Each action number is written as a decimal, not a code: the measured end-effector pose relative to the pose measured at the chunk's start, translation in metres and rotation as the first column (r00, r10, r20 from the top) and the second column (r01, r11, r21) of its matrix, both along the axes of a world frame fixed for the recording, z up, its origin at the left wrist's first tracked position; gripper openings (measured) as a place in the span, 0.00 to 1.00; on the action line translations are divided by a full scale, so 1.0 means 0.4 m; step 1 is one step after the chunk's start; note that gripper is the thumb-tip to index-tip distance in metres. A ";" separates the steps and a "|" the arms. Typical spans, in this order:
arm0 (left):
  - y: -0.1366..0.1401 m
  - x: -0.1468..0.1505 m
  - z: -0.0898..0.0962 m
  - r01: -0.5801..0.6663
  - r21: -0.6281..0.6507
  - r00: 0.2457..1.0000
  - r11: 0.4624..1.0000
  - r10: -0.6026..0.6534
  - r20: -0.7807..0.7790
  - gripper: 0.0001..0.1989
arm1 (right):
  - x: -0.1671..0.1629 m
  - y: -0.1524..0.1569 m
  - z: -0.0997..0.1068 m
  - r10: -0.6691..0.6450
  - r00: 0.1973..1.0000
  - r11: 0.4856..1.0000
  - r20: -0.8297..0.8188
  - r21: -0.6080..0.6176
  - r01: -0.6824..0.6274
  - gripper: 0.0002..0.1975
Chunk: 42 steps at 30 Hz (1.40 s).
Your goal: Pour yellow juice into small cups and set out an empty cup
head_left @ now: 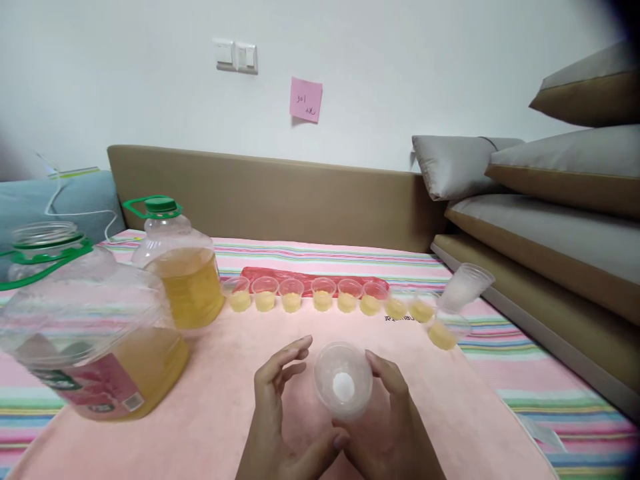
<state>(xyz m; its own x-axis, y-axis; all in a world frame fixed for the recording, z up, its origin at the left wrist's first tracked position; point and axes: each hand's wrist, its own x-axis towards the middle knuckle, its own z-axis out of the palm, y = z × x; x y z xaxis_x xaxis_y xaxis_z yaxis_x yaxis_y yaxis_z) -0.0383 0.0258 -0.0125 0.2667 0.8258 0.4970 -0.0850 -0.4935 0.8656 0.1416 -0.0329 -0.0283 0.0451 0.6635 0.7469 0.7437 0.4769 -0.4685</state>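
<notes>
Cup [343, 380] at six o'clock, gripped by the right hand [393, 407], with the left hand [275, 407] curved open at the cup's nine o'clock, is best held lightly, lest its thin-looking plastic buckle.

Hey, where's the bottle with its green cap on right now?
In the head view, the capped bottle stands on the left, just behind the open bottle and beside the left end of the row of cups.

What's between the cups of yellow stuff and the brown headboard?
The head view shows a red plastic bag behind most cups, then striped cloth.
</notes>
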 end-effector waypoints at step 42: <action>0.069 -0.039 0.080 -0.104 -0.264 0.838 0.959 0.228 0.497 0.26 | 0.053 0.011 0.022 -0.258 0.966 0.965 0.025 0.058 0.256 0.25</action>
<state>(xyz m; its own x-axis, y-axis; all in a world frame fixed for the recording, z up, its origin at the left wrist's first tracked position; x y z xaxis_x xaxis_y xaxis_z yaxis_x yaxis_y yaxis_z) -0.0541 0.0532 0.0196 -0.1295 0.9368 0.3251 -0.4839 -0.3458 0.8039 0.1629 -0.0287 -0.0196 0.1838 0.5912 0.7853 0.8589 0.2918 -0.4208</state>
